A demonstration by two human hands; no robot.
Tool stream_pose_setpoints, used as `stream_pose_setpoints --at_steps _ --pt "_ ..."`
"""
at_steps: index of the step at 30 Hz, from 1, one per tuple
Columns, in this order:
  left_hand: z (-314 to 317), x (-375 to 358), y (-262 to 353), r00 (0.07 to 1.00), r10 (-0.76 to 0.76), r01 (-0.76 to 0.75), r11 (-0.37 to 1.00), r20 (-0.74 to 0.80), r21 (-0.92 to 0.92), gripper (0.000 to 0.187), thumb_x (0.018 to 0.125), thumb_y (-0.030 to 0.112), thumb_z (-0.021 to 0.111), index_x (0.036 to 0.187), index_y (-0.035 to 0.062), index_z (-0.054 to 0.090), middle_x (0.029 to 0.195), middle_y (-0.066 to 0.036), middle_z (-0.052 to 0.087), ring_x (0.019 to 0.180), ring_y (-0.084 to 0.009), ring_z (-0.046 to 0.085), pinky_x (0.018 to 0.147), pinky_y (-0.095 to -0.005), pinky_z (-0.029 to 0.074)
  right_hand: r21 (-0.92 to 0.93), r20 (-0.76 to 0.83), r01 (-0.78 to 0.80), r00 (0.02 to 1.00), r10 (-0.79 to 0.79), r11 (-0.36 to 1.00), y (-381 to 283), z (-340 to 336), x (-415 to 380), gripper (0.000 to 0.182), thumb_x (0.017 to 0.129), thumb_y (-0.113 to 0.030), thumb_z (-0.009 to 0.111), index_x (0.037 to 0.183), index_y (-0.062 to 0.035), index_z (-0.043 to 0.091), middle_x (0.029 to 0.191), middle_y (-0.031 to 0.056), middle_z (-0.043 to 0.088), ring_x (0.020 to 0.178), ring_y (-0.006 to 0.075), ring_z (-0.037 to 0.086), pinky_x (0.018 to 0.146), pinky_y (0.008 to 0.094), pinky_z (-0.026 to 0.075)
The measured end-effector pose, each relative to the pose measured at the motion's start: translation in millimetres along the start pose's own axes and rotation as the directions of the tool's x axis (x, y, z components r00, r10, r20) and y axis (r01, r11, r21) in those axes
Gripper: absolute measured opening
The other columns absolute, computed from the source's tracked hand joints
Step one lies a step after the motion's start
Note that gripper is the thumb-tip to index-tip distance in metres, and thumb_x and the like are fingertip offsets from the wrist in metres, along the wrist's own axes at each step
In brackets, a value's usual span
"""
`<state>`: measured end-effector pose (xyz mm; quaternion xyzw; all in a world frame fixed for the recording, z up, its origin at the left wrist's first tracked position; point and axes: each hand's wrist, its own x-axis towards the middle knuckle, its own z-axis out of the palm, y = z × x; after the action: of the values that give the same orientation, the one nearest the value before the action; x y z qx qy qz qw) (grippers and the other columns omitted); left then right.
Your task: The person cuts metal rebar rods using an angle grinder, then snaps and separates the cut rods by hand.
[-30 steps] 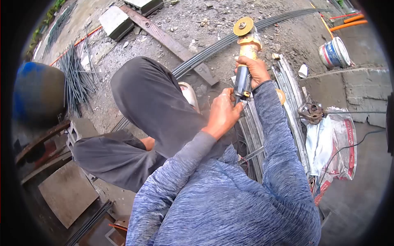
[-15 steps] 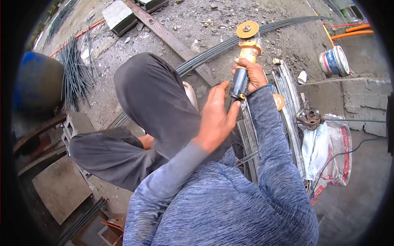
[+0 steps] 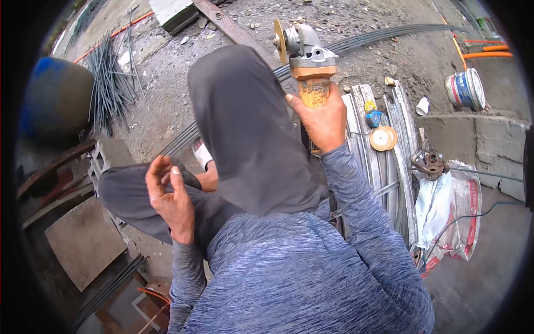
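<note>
My right hand (image 3: 325, 118) is wrapped around the yellow body of an angle grinder (image 3: 312, 83). The grinder stands upright beside my raised knee, its grey metal gear head on top. A thin tan disc (image 3: 280, 41) on its left side is seen nearly edge-on. The lower end of the tool is hidden behind my hand and leg. Above my folded leg, my left hand (image 3: 171, 200) hangs free with loosely bent fingers and the thumb apart, and nothing shows in it. Spare tan discs (image 3: 382, 138) and a small blue item (image 3: 374, 118) lie right of my right forearm.
Grey metal channels (image 3: 398, 161) lie along my right side. Long thin rods (image 3: 356, 42) cross the ground ahead. A paint bucket (image 3: 466, 89) and a torn white sack (image 3: 450, 214) are at the right. At the left are a blue-stained drum (image 3: 61, 106) and a rod bundle (image 3: 108, 83).
My left hand has left the grinder's rear end and moved down-left. My right hand has brought the grinder closer and turned it, so its disc faces left instead of toward me.
</note>
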<state>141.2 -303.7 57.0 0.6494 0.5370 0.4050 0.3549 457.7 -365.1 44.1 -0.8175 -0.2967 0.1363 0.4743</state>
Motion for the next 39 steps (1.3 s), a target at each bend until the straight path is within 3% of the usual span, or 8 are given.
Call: stream_pose_setpoints --at_steps 11,17,22,24,30,31,35,39 --pt "27 -24 -4 0.954 -0.211 0.248 0.954 0.211 -0.168 0.041 0.1 0.006 0.06 0.138 -0.0063 0.051 0.125 -0.017 0.062 0.109 -0.0198 0.064 0.09 -0.0301 0.054 0.349 -0.024 0.132 0.991 -0.133 0.928 -46 1 -6 0.052 0.077 -0.019 0.091 0.114 0.0014 0.059 0.101 0.0093 0.071 0.09 0.0164 0.067 0.083 0.0317 0.055" --pt "64 17 9 0.979 0.008 0.016 0.993 0.203 -0.113 0.051 0.104 0.025 0.059 0.14 -0.0102 0.049 0.132 -0.025 0.06 0.121 -0.0301 0.06 0.102 -0.0374 0.048 0.39 0.074 0.241 0.954 -0.291 0.888 -108 -38 23 0.04 0.08 -0.019 0.089 0.105 -0.0008 0.063 0.094 0.0071 0.071 0.079 0.0121 0.067 0.074 0.0273 0.056" --pt "88 33 38 0.932 -0.121 0.201 0.957 0.341 -0.209 0.072 0.108 0.049 0.042 0.148 -0.0116 0.038 0.138 -0.032 0.056 0.131 -0.0404 0.054 0.111 -0.0403 0.04 0.663 0.099 0.094 0.972 -0.212 0.742 -119 -73 51 0.041 0.089 -0.019 0.074 0.117 0.0037 0.056 0.091 0.0135 0.066 0.076 0.0223 0.068 0.066 0.0314 0.059" --pt "86 26 57 0.933 -0.11 0.179 0.968 0.342 -0.177 0.08 0.108 0.052 0.038 0.149 -0.0159 0.031 0.141 -0.036 0.052 0.137 -0.0411 0.05 0.115 -0.0378 0.036 0.849 0.191 -0.068 0.964 -0.185 0.525 -111 -89 65 0.039 0.087 -0.018 0.073 0.115 0.0038 0.056 0.09 0.0132 0.065 0.073 0.0241 0.068 0.067 0.0356 0.06" --pt "40 3 128 0.903 0.193 -0.064 0.944 0.384 -0.323 0.076 0.097 0.033 0.07 0.145 -0.0174 0.039 0.143 -0.034 0.051 0.14 -0.0389 0.047 0.116 -0.0418 0.036 0.91 0.402 -0.388 0.733 -0.549 0.148 -65 -127 93 0.056 0.094 -0.033 0.068 0.13 0.0001 0.04 0.105 0.0125 0.057 0.094 0.0263 0.059 0.088 0.0463 0.047" --pt "48 2 128 0.929 0.171 -0.021 0.909 0.328 -0.415 0.065 0.09 0.018 0.078 0.143 -0.0054 0.05 0.145 -0.023 0.053 0.137 -0.0324 0.05 0.114 -0.043 0.038 0.905 0.394 -0.416 0.734 -0.554 0.092 -62 -130 92 0.057 0.094 -0.033 0.068 0.13 0.0003 0.04 0.105 0.0123 0.056 0.094 0.026 0.059 0.087 0.0466 0.047" --pt "77 2 125 0.868 0.422 -0.467 0.872 0.261 0.148 0.044 0.075 0.021 0.086 0.113 0.0036 0.071 0.13 -0.015 0.061 0.115 -0.0361 0.056 0.097 -0.0457 0.044 0.897 0.383 -0.442 0.769 -0.512 0.007 -47 -135 87 0.055 0.094 -0.03 0.068 0.13 0.0006 0.039 0.103 0.0119 0.056 0.093 0.0248 0.059 0.086 0.0456 0.047" --pt "93 -7 128 0.894 0.365 -0.425 0.875 0.26 0.232 0.05 0.072 0.027 0.088 0.115 0.007 0.072 0.132 -0.013 0.061 0.117 -0.0368 0.049 0.096 -0.048 0.04 0.877 0.427 -0.479 0.811 -0.399 -0.035 -35 -131 79 0.05 0.094 -0.029 0.068 0.125 0.0012 0.044 0.1 0.0106 0.055 0.091 0.0234 0.058 0.086 0.043 0.048"
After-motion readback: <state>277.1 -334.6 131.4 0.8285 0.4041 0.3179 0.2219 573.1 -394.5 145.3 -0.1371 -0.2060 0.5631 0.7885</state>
